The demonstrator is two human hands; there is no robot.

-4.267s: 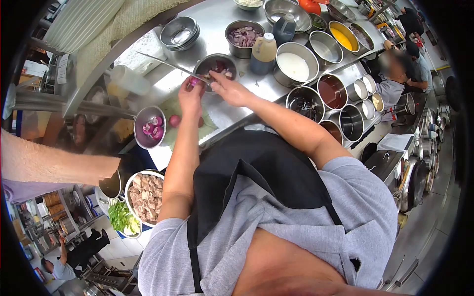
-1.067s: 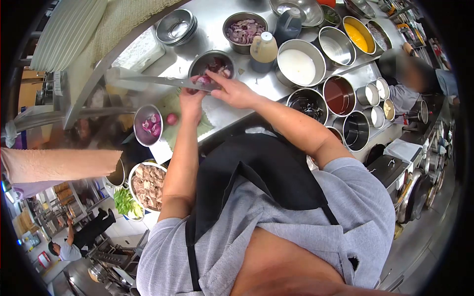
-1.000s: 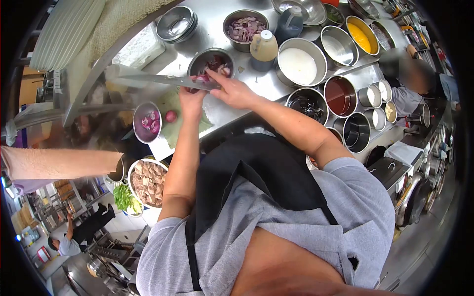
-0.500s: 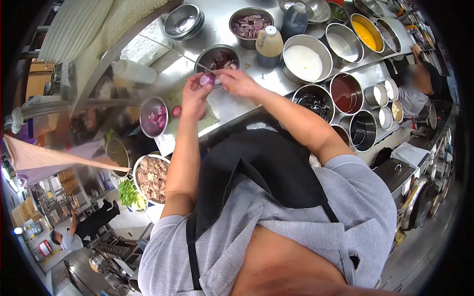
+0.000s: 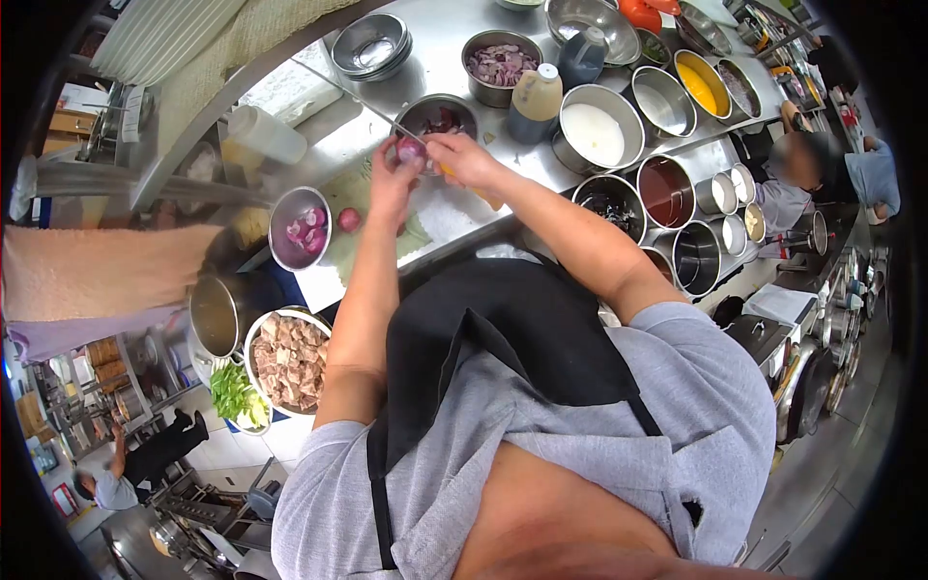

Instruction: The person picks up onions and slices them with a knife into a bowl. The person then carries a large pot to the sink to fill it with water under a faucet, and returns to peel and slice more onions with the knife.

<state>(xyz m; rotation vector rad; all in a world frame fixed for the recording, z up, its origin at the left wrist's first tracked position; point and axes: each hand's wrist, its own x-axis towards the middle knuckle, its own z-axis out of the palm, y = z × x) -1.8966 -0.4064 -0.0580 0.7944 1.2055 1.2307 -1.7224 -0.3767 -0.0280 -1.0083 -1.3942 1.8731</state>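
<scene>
In the head view my left hand (image 5: 391, 188) is closed round a red onion (image 5: 412, 150). My right hand (image 5: 466, 161) grips a knife (image 5: 360, 101) at the onion; its long thin blade points to the upper left, and the fingers hide most of its handle. Just beyond both hands stands a metal bowl (image 5: 472, 116) holding dark red onion pieces or skins. A second metal bowl (image 5: 279, 249) with several purple onion pieces is left of my left forearm. Between them one loose red onion (image 5: 349, 219) rests on a greenish board or cloth (image 5: 362, 253).
Sliced onions fill another bowl (image 5: 472, 82) farther back. A sauce jug (image 5: 536, 97) and several pots, one with white liquid (image 5: 594, 133), line the right. Meat chunks (image 5: 289, 358) and green vegetables (image 5: 235, 391) stand lower left. Other people (image 5: 155, 454) are farther off.
The view has shifted slightly, and the meat and vegetables show lower and farther left. The onion and knife remain in my hands, with the onion turned a little.
</scene>
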